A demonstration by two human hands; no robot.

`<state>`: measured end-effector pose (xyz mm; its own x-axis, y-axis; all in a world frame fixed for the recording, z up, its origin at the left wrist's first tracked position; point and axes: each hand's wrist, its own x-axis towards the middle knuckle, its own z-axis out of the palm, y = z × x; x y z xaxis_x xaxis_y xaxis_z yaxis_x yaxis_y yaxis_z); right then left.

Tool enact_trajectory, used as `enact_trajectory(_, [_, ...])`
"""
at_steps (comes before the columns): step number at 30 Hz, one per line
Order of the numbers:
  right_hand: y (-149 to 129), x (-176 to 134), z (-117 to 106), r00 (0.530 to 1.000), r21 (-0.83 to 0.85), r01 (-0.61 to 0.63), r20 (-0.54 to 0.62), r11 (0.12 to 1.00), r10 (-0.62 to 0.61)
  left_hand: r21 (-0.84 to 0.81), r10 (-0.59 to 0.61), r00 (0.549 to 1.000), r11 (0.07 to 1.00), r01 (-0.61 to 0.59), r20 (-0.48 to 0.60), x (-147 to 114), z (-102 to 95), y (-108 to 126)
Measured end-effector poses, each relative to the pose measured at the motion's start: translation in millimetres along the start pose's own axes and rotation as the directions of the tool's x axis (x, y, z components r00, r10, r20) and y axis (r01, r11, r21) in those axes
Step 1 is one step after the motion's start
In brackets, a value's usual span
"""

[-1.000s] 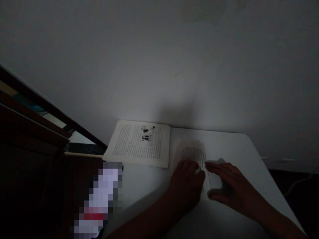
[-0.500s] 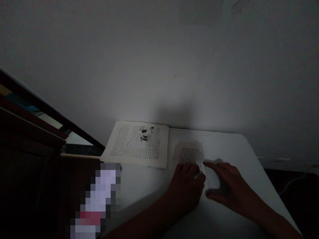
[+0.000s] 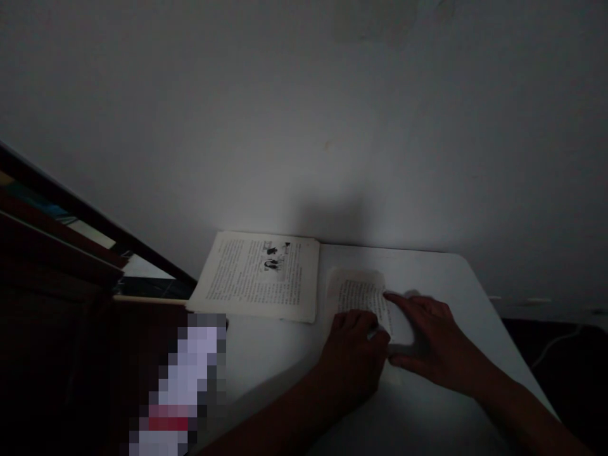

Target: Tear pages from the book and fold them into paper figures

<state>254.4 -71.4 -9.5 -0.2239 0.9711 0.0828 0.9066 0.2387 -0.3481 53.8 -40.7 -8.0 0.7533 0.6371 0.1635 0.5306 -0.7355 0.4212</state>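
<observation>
A small printed sheet (image 3: 361, 292) lies on the white table (image 3: 441, 269), with a paler margin around its text. My left hand (image 3: 356, 348) rests over its lower part, fingers curled and thumb drawn in. A small pale patch shows between that thumb and the fingers; what it is, I cannot make out. At the sheet's right edge is my right hand (image 3: 430, 342), its thumb and fingers spread wide and their tips at the paper. To the left lies a stack of printed pages (image 3: 242, 278) with a black-and-white picture on top.
A grey wall (image 3: 190, 114) rises right behind the table. Left of the table is a dark wooden frame (image 3: 95, 209) with things behind it. A pixelated whitish strip (image 3: 185, 373) covers the front left. A pale cable (image 3: 555, 345) hangs at the right.
My right hand's fingertips have moved slightly up along the sheet's right edge. The sheet looks flatter there. My left hand stays in nearly the same place; the view has shifted a little.
</observation>
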Motion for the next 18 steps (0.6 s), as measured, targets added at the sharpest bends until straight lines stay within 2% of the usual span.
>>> enact_trajectory(10, [7,18,-1,0.998,-0.051,0.044,-0.042,0.998,-0.046,-0.016,-0.017,0.999,1.000,0.017,-0.035,1,0.8,0])
enact_trajectory(18, [9,23,-3,0.998,-0.070,0.055,-0.024,0.996,-0.057,-0.019,-0.028,0.999,0.999,0.027,-0.036,1,1.5,-1])
